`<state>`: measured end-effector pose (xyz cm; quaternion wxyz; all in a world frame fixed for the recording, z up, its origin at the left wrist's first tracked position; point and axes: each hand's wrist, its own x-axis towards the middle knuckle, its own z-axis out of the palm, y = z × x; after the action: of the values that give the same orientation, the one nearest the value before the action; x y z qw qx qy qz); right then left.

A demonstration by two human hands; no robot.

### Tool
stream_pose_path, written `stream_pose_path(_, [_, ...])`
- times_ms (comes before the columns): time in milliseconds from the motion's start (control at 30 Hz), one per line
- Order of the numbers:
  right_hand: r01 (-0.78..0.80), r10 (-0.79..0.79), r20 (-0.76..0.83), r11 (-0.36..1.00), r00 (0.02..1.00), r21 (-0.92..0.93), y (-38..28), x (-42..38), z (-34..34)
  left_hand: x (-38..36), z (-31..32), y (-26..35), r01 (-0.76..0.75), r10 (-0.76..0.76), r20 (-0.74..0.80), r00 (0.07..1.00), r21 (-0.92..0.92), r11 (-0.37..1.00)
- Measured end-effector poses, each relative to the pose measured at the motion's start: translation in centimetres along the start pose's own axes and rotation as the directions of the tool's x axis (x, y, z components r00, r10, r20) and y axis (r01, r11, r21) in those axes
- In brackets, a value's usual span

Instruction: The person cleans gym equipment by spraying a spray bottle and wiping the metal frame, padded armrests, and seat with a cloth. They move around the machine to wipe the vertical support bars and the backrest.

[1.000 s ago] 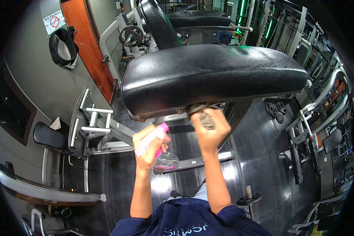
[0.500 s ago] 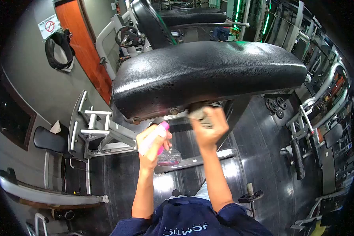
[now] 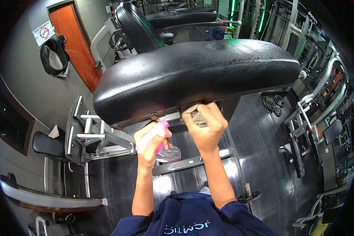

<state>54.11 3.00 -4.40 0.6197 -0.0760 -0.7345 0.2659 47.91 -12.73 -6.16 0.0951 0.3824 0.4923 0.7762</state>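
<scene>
My left hand (image 3: 148,142) is wrapped round a clear spray bottle (image 3: 170,154) with a pink spray head, held below the front edge of a black padded bench (image 3: 196,70). In my right hand (image 3: 208,128) is a bunched greyish cloth (image 3: 196,116), gripped just under the bench's lower edge. The cloth is close against the metal frame (image 3: 171,117) beneath the pad; whether it touches cannot be made out. Bolt heads (image 3: 154,116) show along the pad's underside.
A grey-framed machine (image 3: 94,135) stands at the left, before a wall with a weight belt (image 3: 54,57). Weight plates (image 3: 273,104) lie on the floor at right. A plate on a post (image 3: 248,194) stands near my right side. The orange door (image 3: 74,43) is behind.
My right hand with the cloth has shifted slightly left and is less blurred. The view has turned a little, so the bench appears further left. Both hands keep their hold.
</scene>
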Motion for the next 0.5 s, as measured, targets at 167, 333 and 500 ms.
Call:
stream_pose_path(167, [0.062,-0.062,0.018,0.998,0.998,-0.005,3.7,0.8,-3.0,0.4,1.7,-1.2,-0.054,0.055,-0.071,0.996,0.013,0.998])
stream_pose_path(333, [-0.122,0.123,-0.114,0.992,0.986,0.016,8.1,-0.1,-4.9,1.3,3.7,-1.8,-0.097,0.119,-0.2,0.973,0.116,0.989])
stream_pose_path(500, [0.013,-0.023,0.053,0.982,0.998,0.186,4.9,-0.4,-1.7,1.6,5.3,-2.5,-0.121,0.162,-0.266,0.95,0.165,0.979])
